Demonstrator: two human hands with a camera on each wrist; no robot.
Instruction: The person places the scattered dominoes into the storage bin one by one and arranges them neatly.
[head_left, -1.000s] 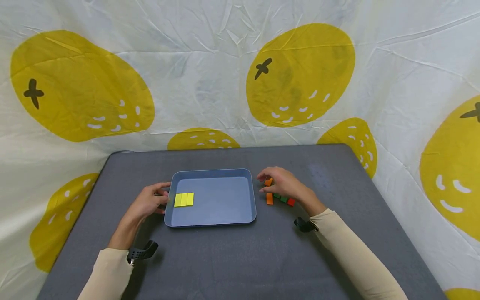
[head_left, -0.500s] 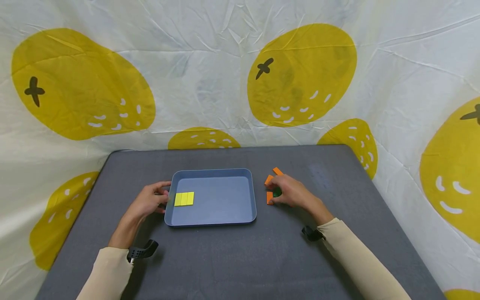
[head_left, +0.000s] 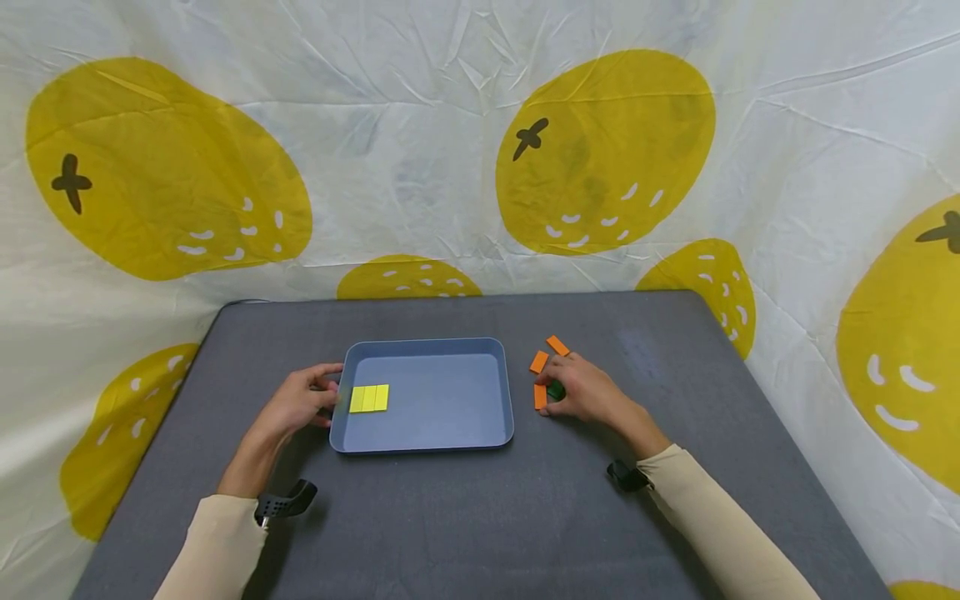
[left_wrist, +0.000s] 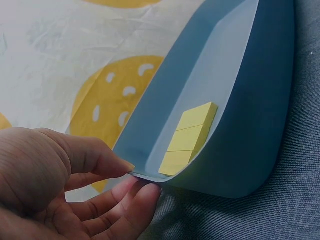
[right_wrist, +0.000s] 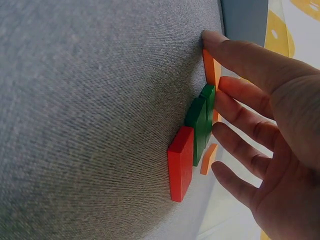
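My left hand (head_left: 298, 400) pinches the left rim of the blue-grey tray (head_left: 450, 404), thumb on the inside and fingertips underneath in the left wrist view. Yellow rectangular blocks (head_left: 369, 398) lie side by side in a row on the tray's left part. To the right of the tray, my right hand (head_left: 592, 393) pinches an orange block (head_left: 540, 397) by its two ends, between thumb and index finger. Under its palm, two green blocks (right_wrist: 199, 127) and a red block (right_wrist: 181, 165) lie on the table; the red one is hidden in the head view.
Two more orange blocks (head_left: 538, 362) lie on the table just beyond my right hand. A dark grey cloth covers the table (head_left: 465, 525). Behind it hangs a white curtain (head_left: 420, 175) printed with yellow fruit.
The right hand has shifted right and nearer, uncovering the far orange blocks, and has closed its thumb and index finger on the nearest one. The left hand stays on the tray.
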